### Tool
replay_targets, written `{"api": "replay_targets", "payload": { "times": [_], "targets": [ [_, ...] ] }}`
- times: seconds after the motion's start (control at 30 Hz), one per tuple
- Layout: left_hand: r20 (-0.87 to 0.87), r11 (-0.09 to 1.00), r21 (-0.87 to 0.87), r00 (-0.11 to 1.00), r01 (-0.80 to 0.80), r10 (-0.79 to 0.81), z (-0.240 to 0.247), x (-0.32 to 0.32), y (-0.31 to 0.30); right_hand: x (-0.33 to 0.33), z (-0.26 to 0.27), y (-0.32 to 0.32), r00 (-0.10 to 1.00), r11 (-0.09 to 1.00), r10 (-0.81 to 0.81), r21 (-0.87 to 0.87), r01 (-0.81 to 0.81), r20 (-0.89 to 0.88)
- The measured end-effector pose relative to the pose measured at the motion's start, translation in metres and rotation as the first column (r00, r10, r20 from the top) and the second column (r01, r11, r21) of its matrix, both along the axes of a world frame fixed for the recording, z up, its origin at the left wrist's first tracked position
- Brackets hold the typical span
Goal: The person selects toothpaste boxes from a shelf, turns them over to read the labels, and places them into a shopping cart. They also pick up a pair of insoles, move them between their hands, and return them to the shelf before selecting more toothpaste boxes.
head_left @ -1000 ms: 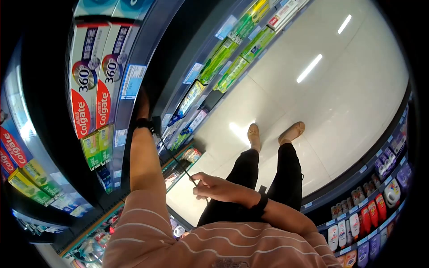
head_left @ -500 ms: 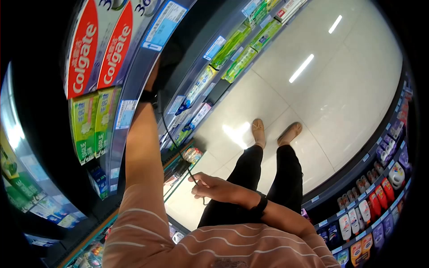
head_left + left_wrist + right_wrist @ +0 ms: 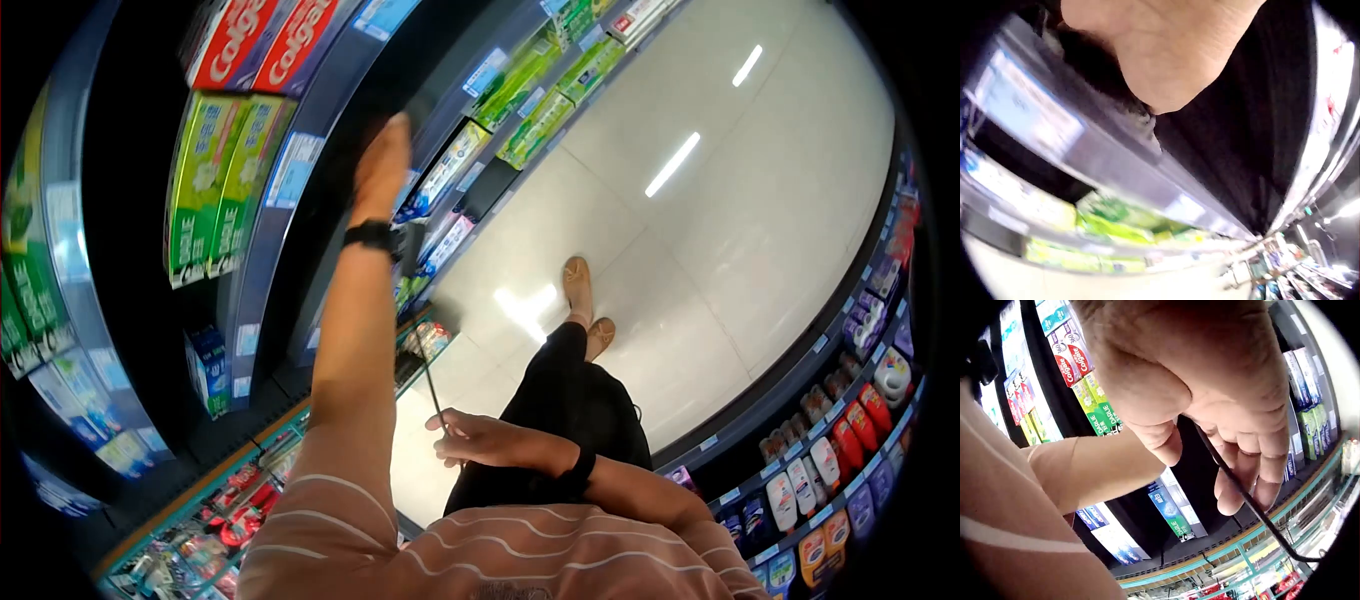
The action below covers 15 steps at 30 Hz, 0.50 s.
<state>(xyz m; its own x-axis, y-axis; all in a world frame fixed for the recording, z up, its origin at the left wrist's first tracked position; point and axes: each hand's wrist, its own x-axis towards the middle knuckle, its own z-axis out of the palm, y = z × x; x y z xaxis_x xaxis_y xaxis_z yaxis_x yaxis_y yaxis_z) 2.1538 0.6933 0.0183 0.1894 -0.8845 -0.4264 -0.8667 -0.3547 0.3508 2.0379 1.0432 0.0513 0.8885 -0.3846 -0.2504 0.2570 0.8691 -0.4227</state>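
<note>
Two hands show on my screen. I see the right hand [image 3: 487, 440] with bent fingers, holding a thin black cord [image 3: 1241, 490]. The cord runs up from it toward the black band [image 3: 372, 236] on the left wrist. The left hand [image 3: 383, 165] is by the shelves [image 3: 266, 238], near some green boxes [image 3: 205, 190]. I can't tell how open its fingers are or if they hold anything.

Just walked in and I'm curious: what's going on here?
Someone in a striped shirt stands at a shop shelf. Their left hand is held out there; its fingers aren't clear, so I can't tell if it holds anything. Their right hand holds a black cord. Darlie boxes stand near the left arm.
</note>
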Motion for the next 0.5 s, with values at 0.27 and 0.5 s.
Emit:
{"api": "replay_targets", "payload": {
  "times": [0.27, 0.5],
  "targets": [
    [0.058, 0.927, -0.295, 0.972, 0.233, -0.226, -0.005, 0.097, 0.106, 0.012, -0.001, 0.031, 0.999, 0.999, 0.004, -0.035, -0.006, -0.052],
    [0.104, 0.974, -0.225, 0.994, -0.021, 0.045, -0.020, 0.229, 0.167, 0.031, -0.008, 0.048, 0.998, 0.998, 0.039, 0.043, -0.041, 0.045]
  ]
}}
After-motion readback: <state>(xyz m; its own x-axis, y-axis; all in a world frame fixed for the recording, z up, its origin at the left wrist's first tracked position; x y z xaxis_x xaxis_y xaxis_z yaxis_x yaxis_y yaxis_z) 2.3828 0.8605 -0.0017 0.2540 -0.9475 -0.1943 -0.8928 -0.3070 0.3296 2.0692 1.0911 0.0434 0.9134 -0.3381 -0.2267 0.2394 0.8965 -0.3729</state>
